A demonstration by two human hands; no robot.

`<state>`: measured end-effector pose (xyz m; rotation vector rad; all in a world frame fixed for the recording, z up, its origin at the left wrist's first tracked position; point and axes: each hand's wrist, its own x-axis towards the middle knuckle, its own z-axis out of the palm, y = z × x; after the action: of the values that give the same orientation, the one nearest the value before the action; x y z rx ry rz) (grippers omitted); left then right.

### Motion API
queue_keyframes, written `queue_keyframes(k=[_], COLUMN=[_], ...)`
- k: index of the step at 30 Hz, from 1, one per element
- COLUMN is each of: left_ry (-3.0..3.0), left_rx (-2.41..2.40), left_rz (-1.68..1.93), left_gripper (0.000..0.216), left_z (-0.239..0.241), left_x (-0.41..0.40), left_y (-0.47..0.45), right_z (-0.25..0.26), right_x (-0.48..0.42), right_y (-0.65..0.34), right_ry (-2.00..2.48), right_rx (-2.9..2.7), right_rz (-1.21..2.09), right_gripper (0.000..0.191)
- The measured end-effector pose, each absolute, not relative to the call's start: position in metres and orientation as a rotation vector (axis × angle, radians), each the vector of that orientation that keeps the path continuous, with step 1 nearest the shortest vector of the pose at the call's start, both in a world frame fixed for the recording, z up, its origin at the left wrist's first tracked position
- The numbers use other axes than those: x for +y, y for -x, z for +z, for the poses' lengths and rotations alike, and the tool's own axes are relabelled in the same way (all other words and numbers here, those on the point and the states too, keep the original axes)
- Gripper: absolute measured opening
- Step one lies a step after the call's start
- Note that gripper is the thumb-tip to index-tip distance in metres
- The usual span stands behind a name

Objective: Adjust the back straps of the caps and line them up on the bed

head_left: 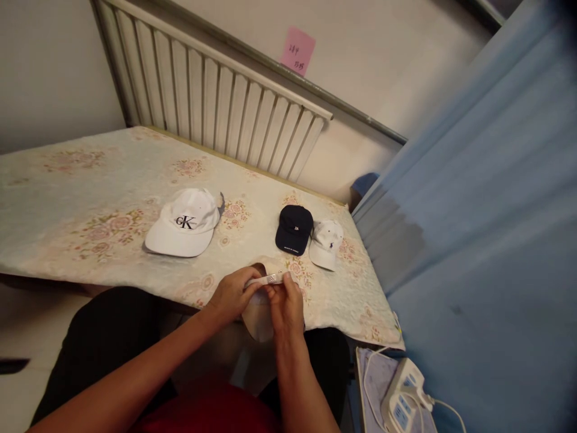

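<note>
Just over the table's front edge, a beige cap (258,319) is between my hands, its brim pointing down toward my lap. My left hand (232,291) pinches one end of the cap's light strap (271,279), while my right hand (287,304) grips the other end with the thumb on top. Part of the cap is hidden behind my fingers. A white cap with black letters (186,222) lies on the table to the left. Beyond my right hand, a black cap (294,230) touches or nearly touches a smaller white cap (326,243).
A pale floral cloth covers the table (252,180). Behind it, a white radiator (216,90) runs along the wall below a pink note (298,50). A blue curtain (487,228) hangs at right. A white power strip (404,394) with cords sits at lower right.
</note>
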<state>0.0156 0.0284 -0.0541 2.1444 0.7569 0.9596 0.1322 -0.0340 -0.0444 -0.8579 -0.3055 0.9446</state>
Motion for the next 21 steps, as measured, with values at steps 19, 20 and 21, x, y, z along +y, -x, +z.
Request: queue_keyframes(k=[19, 20, 21], left_ry=[-2.057, -2.063, -2.07], left_rx=[0.756, 0.756, 0.756], left_rz=[1.028, 1.031, 1.038], left_gripper=[0.02, 0.021, 0.021], left_z=[-0.063, -0.067, -0.07], left_x=[0.057, 0.06, 0.063], left_y=[-0.024, -0.023, -0.022], right_z=[-0.017, -0.019, -0.02], right_x=[0.009, 0.012, 0.016], right_y=[-0.145, -0.143, -0.14], right_ry=[0.948, 0.941, 0.93], right_rx=[-0.586, -0.604, -0.617], right_rz=[0.987, 1.013, 1.036], right_gripper=[0.017, 0.017, 0.016])
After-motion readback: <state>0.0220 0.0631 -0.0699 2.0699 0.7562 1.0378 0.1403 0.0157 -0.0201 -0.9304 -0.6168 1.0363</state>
